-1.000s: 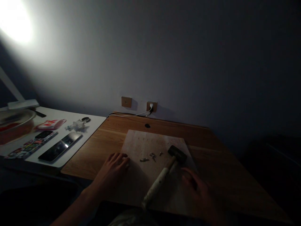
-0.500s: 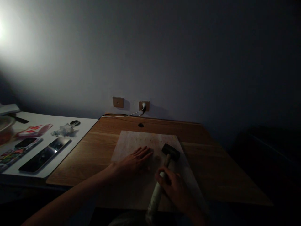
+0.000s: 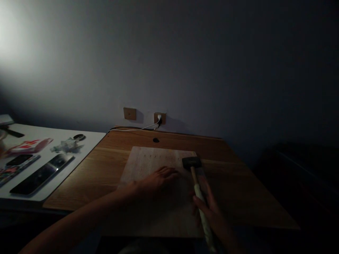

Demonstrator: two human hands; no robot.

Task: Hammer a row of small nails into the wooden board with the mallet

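Note:
The scene is dim. A pale wooden board (image 3: pixel 148 160) lies on the brown wooden table (image 3: pixel 233 183). My left hand (image 3: pixel 156 180) rests on the board, its fingers together and curled down over the spot where small metal pieces lay; these are hidden now. My right hand (image 3: pixel 209 210) is wrapped round the pale handle of a hammer (image 3: pixel 194 173). The hammer's black head sits near the board's far right corner.
A white table (image 3: pixel 87 148) adjoins on the left, with two phones (image 3: pixel 42 173), a red and white packet (image 3: pixel 29 144) and small items. Two wall sockets (image 3: pixel 159 117) hold a white plug and cable. A small dark object (image 3: pixel 156 140) lies behind the board.
My left hand moved right from the board's edge onto the small metal pieces. My right hand closed on the hammer handle and swung it upright, the head shifting toward the board's far right corner.

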